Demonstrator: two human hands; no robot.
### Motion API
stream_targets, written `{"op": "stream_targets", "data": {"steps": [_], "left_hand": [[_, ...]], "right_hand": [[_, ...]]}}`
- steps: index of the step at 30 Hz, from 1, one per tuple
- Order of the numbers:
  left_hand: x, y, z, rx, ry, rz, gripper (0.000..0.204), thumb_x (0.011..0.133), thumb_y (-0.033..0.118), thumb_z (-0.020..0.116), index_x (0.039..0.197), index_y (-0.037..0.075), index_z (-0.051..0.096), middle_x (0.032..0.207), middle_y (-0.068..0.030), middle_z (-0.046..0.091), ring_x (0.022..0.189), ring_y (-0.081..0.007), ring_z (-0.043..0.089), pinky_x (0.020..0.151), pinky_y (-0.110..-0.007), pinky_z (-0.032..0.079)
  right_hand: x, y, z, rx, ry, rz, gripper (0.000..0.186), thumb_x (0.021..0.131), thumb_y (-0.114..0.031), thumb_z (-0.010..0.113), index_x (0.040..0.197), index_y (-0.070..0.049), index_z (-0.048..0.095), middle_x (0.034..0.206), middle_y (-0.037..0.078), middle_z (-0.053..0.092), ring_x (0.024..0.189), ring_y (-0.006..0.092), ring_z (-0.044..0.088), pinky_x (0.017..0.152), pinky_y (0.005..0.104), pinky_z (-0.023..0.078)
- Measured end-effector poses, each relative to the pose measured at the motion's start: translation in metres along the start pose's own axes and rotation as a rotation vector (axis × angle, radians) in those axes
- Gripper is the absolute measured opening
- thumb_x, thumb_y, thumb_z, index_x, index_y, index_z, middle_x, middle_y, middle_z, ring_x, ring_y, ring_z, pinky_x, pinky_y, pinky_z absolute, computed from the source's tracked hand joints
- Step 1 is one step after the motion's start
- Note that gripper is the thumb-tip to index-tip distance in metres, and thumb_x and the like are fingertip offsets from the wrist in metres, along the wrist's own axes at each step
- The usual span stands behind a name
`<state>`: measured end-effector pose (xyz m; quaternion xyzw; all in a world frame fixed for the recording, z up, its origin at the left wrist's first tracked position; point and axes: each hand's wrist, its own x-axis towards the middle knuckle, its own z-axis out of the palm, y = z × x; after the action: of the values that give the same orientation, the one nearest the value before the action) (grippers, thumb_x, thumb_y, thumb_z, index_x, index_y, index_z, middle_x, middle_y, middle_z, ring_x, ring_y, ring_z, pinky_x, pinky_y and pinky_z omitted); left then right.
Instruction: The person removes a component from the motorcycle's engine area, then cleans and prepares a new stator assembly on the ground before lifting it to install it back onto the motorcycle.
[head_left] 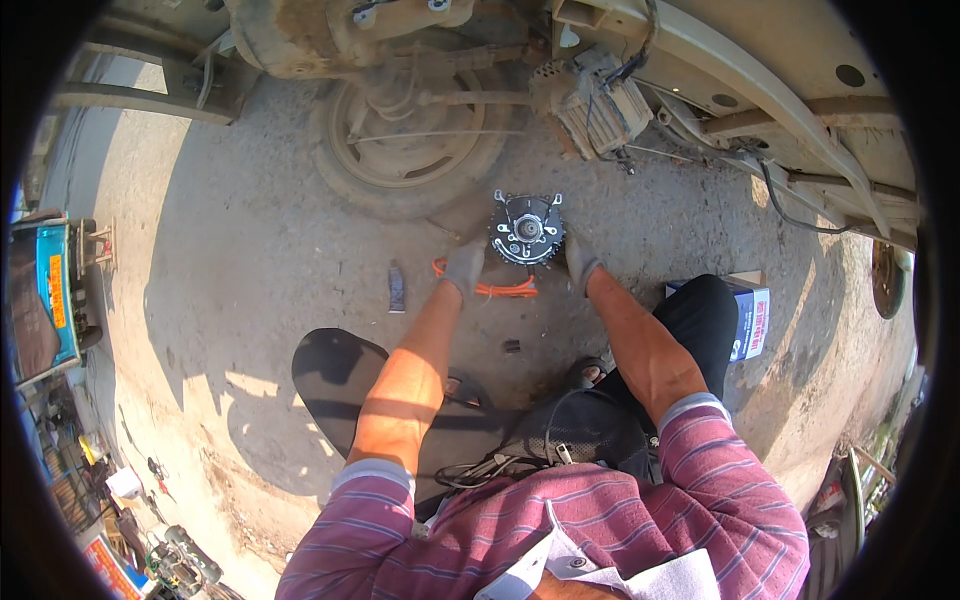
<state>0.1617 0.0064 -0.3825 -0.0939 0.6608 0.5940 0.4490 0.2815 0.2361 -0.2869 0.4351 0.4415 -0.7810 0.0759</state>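
Observation:
A round black electric motor (528,231) with silver bolt heads, mounting ears and a splined centre hub faces up in front of me. My left hand (463,268), in a grey glove, grips its left side. On its right side my right hand (581,262), gloved too, holds the motor's edge; the fingertips of both hands are partly hidden. Thick orange cables (508,291) come from below the motor and curl past my left hand. Whether the motor rests on the ground or is lifted I cannot tell.
Beyond the motor lie a dusty wheel (410,150), a finned motor unit (605,110) and a vehicle's frame (760,85). A small dark tube (397,287) lies on the concrete left of my hands. A blue-and-white box (750,318) stands beside my right knee.

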Motion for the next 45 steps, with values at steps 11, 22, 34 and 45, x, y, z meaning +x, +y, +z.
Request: {"op": "stream_targets", "data": {"steps": [11,22,34,45], "left_hand": [[-0.076,0.066,0.028,-0.401,-0.053,0.054,0.043,0.117,0.027,0.045,0.158,0.017,0.052,0.140,-0.0029,0.068,0.119,-0.0176,0.067,0.100,-0.040,0.059],[-0.168,0.172,0.035,-0.706,-0.027,0.273,0.040,0.117,0.021,0.042,0.153,0.009,0.054,0.146,-0.0075,0.065,0.129,-0.0215,0.065,0.113,-0.040,0.054],[-0.216,0.205,0.003,-0.799,-0.228,0.303,0.054,0.113,0.049,0.041,0.149,0.011,0.057,0.141,-0.0128,0.067,0.129,-0.0318,0.065,0.113,-0.052,0.053],[-0.266,0.250,-0.006,-1.041,-0.422,0.235,0.039,0.111,0.025,0.048,0.135,0.000,0.064,0.108,-0.0100,0.073,0.090,-0.0237,0.073,0.082,-0.043,0.064]], "right_hand": [[-0.015,-0.009,0.024,0.150,0.031,0.037,0.050,0.114,-0.046,0.032,0.138,-0.015,0.063,0.137,0.006,0.069,0.125,0.0195,0.064,0.111,0.0423,0.051],[-0.082,-0.062,0.061,0.187,-0.035,-0.130,0.030,0.104,-0.039,0.057,0.127,-0.020,0.064,0.104,-0.003,0.068,0.091,0.0098,0.065,0.074,0.0314,0.054],[-0.117,-0.098,0.066,0.381,-0.583,-0.041,0.047,0.103,-0.058,0.065,0.127,-0.017,0.068,0.103,0.002,0.073,0.073,0.0136,0.060,0.061,0.0297,0.043],[-0.144,-0.119,0.066,0.093,-0.789,-0.200,0.101,0.085,-0.068,0.080,0.157,-0.004,0.050,0.148,0.011,0.063,0.142,0.0250,0.054,0.113,0.0447,0.048]]}}
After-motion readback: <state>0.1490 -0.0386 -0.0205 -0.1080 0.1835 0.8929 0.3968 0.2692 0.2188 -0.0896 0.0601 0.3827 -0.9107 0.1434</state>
